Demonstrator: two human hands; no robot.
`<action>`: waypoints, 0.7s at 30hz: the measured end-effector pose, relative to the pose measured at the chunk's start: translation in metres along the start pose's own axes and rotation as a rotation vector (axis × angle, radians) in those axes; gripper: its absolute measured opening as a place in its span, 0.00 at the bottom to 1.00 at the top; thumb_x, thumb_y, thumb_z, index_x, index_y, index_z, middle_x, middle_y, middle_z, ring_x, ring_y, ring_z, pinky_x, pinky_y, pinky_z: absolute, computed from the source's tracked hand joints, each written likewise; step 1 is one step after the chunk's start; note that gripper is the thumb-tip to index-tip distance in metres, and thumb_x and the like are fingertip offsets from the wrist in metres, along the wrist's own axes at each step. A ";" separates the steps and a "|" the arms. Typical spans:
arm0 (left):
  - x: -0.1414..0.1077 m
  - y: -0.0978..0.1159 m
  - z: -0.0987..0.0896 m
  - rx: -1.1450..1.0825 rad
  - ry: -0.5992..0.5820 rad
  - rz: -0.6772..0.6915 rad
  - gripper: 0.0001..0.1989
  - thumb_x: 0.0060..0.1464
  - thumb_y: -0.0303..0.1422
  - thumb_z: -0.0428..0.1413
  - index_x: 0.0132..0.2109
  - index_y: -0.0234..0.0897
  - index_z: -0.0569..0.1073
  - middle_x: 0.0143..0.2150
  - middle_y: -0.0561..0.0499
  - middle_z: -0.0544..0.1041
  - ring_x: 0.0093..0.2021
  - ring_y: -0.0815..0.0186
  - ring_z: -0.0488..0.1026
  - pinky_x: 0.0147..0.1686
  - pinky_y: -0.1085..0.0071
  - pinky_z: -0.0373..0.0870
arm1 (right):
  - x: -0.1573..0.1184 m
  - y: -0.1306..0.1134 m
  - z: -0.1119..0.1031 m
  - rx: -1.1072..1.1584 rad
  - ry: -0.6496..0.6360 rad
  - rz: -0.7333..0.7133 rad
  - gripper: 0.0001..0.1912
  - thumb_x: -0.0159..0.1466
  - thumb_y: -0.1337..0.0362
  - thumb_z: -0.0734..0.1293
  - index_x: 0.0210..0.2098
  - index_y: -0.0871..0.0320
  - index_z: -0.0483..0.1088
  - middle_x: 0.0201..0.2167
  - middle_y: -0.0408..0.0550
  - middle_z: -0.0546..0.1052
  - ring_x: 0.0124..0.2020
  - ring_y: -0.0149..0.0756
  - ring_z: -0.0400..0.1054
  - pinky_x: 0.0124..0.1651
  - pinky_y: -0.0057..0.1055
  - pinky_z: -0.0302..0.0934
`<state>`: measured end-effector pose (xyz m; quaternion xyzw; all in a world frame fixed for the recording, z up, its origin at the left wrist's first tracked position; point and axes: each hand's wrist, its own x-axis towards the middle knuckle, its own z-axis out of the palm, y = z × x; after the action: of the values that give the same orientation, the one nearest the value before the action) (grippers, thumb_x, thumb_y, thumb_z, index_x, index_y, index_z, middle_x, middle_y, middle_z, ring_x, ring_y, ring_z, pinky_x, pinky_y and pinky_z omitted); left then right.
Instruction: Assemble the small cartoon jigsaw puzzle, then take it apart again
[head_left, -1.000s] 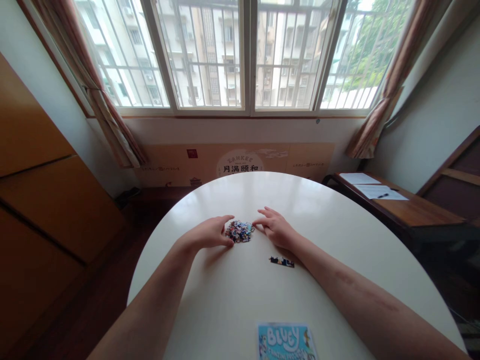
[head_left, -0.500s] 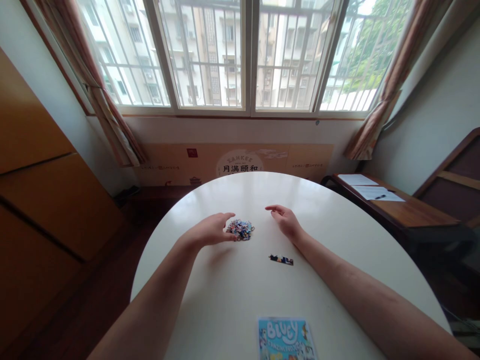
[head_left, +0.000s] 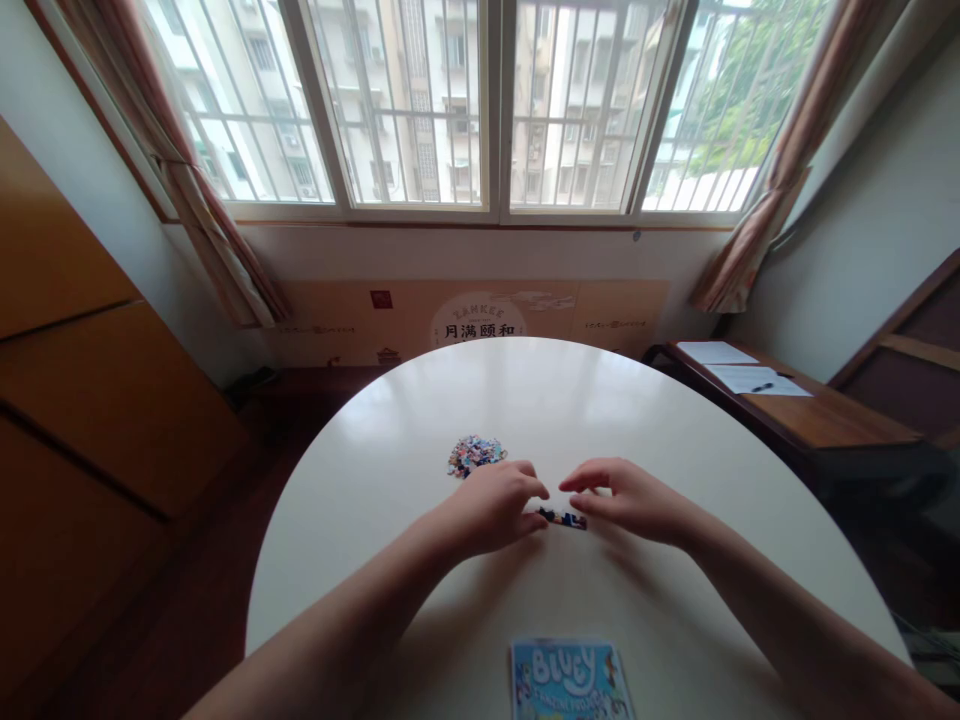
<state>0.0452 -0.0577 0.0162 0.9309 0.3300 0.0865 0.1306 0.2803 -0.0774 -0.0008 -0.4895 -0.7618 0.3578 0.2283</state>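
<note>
A short joined strip of jigsaw puzzle pieces [head_left: 564, 519] lies on the white round table [head_left: 420, 390], dark with coloured patches. At its left end is my left hand [head_left: 499, 508], thumb and fingers apart, with the thumb tip by the strip; contact is unclear. My right hand [head_left: 637, 502] hovers over the strip's right part, its thumb and index finger parted with no piece visible between them. Behind my left hand sits a heap of loose puzzle pieces [head_left: 475, 453], its near edge partly covered by that hand.
Near the table's front lies a blue "Bluey" puzzle box or picture [head_left: 570, 675]. At right, a wooden side table [head_left: 847, 418] carries white papers [head_left: 757, 380] and a dark pen-like item. A printed cardboard panel [head_left: 330, 320] stands under the window.
My left hand has left the heap and come right and nearer to the strip. My right hand has come back toward me, over the strip's right end.
</note>
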 end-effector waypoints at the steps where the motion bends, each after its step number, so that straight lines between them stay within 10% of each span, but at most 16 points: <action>1: 0.001 0.000 0.001 0.001 -0.001 -0.003 0.11 0.53 0.33 0.62 0.45 0.42 0.81 0.45 0.49 0.79 0.39 0.61 0.77 0.39 0.69 0.70 | -0.002 -0.004 0.000 -0.087 -0.006 -0.031 0.14 0.62 0.60 0.66 0.43 0.58 0.79 0.40 0.50 0.77 0.40 0.35 0.70 0.46 0.30 0.63; 21: 0.009 0.001 0.009 -0.172 0.007 -0.175 0.05 0.49 0.30 0.60 0.34 0.41 0.80 0.33 0.52 0.80 0.35 0.62 0.75 0.36 0.70 0.67 | -0.004 -0.009 0.011 -0.347 0.021 -0.092 0.08 0.59 0.65 0.67 0.37 0.52 0.79 0.35 0.45 0.77 0.37 0.33 0.69 0.41 0.27 0.57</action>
<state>0.0548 -0.0548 0.0083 0.8836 0.4018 0.1061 0.2160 0.2691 -0.0865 -0.0013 -0.4898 -0.8313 0.2048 0.1645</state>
